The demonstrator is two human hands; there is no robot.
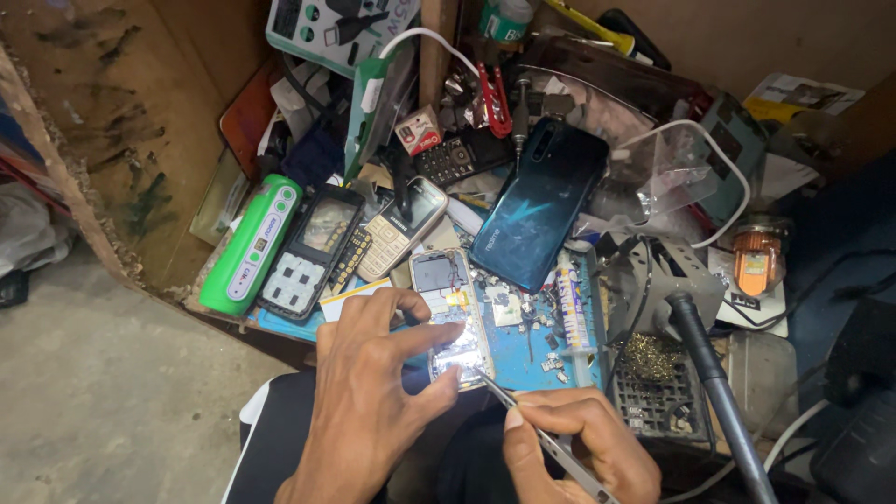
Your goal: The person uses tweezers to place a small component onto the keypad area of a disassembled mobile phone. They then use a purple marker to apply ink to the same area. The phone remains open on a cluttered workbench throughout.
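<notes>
- Left hand (369, 392) pinching the opened keypad phone (450, 317) between thumb and fingers, steadying it on the blue work mat (523, 350).
- Right hand (583, 439) closed narrowly on metal tweezers (523, 415), tip touching the phone's lower end.
- Back cover already off, circuit board exposed; work judged mid-way, board undone, reassembly left.
- Nearby: dark blue-green smartphone (541, 201), green power bank (252, 245), soldering iron stand (658, 289), another stripped phone frame (313, 252).
</notes>
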